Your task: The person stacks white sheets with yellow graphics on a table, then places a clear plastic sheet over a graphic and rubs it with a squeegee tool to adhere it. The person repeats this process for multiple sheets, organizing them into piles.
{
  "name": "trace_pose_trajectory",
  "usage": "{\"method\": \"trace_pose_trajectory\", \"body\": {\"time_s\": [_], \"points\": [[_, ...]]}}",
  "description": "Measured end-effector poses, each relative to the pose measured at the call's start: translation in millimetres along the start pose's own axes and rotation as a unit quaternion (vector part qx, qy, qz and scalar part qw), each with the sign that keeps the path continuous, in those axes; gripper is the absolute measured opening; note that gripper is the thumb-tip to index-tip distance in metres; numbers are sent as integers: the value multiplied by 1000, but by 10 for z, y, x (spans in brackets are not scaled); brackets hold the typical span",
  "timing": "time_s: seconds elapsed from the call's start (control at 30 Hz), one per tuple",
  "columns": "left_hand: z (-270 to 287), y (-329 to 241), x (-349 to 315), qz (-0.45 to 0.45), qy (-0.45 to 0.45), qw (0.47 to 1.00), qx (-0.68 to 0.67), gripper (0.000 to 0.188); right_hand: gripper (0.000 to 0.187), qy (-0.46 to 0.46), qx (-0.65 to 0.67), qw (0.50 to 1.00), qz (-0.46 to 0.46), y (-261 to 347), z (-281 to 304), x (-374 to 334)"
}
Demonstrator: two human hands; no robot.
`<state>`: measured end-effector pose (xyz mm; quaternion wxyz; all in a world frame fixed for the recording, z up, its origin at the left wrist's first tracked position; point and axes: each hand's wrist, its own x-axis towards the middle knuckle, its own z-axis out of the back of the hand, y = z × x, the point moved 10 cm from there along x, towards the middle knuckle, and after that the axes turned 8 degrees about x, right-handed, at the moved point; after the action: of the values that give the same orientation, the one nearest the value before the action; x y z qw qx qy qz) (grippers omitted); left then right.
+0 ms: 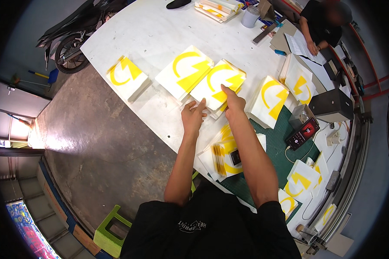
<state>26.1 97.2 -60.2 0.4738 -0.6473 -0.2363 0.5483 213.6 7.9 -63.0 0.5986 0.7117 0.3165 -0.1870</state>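
A stack of flat white paper packets [207, 89] with a bold yellow print lies before me near the table's front edge. My right hand [234, 102] grips its near right side, thumb on top and fingers mostly hidden behind the edge. At the near left corner is my left hand [193, 117], fingers apart, the tips at or close to the stack's edge. Directly left of this stack, almost touching it, sits another printed stack [177, 73]. Under my right forearm is a fanned pile of packets [220, 157], with a small dark object [235, 157] on top.
The white table [129, 39] carries a smaller stack [126, 80] at left and more [270, 101] at right. A green cutting mat [274, 144], a lit phone [302, 134] on a cable and a black box [331, 105] lie rightward. Another person [326, 26] writes at far right.
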Motion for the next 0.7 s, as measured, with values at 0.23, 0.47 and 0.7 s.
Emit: {"method": "trace_pose_trajectory", "body": {"time_s": [0.23,0.47,0.7], "points": [[112,-74,-223,-45,-1,998,40,71,47,52,-17,996,67,122,82,58],[332,-659,-580,-268,14,960,84,69,43,252,78,962,72,637,327,-775],[-142,-1247,-620,-279,323,904,22,71,49,410,-35,880,239,794,132,-1017]]}}
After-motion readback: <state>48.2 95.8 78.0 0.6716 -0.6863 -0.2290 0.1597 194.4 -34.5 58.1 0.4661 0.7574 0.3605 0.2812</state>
